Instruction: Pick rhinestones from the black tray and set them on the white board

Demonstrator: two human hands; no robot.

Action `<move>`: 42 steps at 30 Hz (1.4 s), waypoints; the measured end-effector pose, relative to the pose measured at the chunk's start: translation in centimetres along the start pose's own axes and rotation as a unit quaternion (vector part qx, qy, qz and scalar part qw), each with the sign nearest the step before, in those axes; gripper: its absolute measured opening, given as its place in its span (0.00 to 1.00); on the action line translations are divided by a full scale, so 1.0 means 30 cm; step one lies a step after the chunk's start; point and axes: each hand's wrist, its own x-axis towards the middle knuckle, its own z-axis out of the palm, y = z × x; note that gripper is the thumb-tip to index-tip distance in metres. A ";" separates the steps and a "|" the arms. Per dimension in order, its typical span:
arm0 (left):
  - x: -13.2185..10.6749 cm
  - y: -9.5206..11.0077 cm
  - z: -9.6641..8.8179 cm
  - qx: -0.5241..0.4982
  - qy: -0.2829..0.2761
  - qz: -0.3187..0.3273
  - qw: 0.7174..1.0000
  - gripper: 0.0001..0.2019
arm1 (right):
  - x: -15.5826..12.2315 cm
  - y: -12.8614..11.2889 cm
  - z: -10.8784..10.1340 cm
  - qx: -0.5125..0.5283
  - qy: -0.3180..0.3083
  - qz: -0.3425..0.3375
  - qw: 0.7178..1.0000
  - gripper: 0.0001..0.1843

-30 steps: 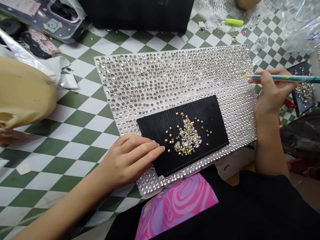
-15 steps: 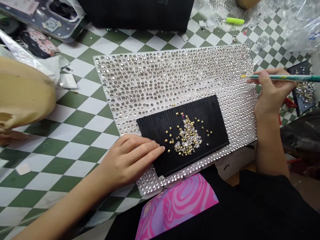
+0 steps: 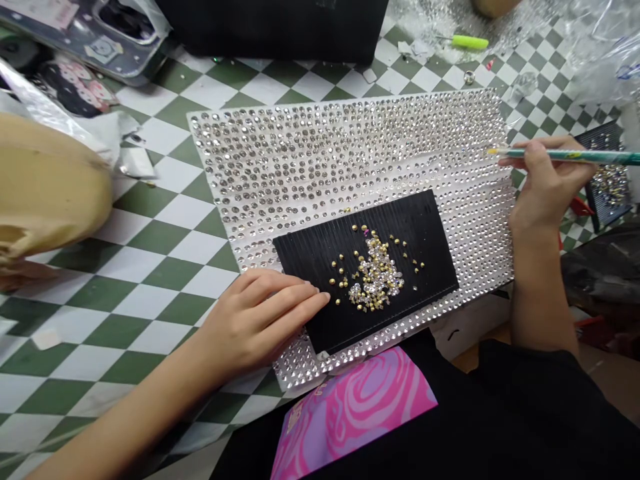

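A white sheet studded with rows of clear rhinestones (image 3: 320, 160) lies on the green-and-white checkered table. On its near part sits a black ridged tray (image 3: 320, 257) holding a small heap of loose gold and clear stones (image 3: 376, 273). My left hand (image 3: 257, 317) rests flat, fingers stretched out, on the tray's left corner. My right hand (image 3: 543, 183) is closed around a green picker pen (image 3: 575, 157). The pen's yellow tip hovers at the sheet's right edge.
A second black tray with stones (image 3: 607, 177) lies right of my right hand. A tan rounded object (image 3: 47, 190) fills the left edge. Phone cases (image 3: 100, 33), a dark box (image 3: 275, 27), a lime pen (image 3: 470, 43) and plastic bags crowd the back. A pink swirled packet (image 3: 350, 407) lies near me.
My right hand and the pen shifted very slightly along the sheet's right edge. My left hand has stayed still.
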 end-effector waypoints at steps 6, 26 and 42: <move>-0.005 0.004 0.004 -0.007 -0.004 0.001 1.000 0.09 | -0.002 0.006 -0.003 -0.024 -0.016 -0.006 1.000 0.09; -0.003 0.002 0.001 -0.008 -0.006 0.004 1.000 0.08 | 0.005 0.012 0.000 0.006 -0.003 -0.023 1.000 0.10; 0.002 0.003 0.000 -0.003 0.003 0.003 1.000 0.09 | 0.023 -0.035 0.001 -0.018 0.021 -0.054 0.998 0.04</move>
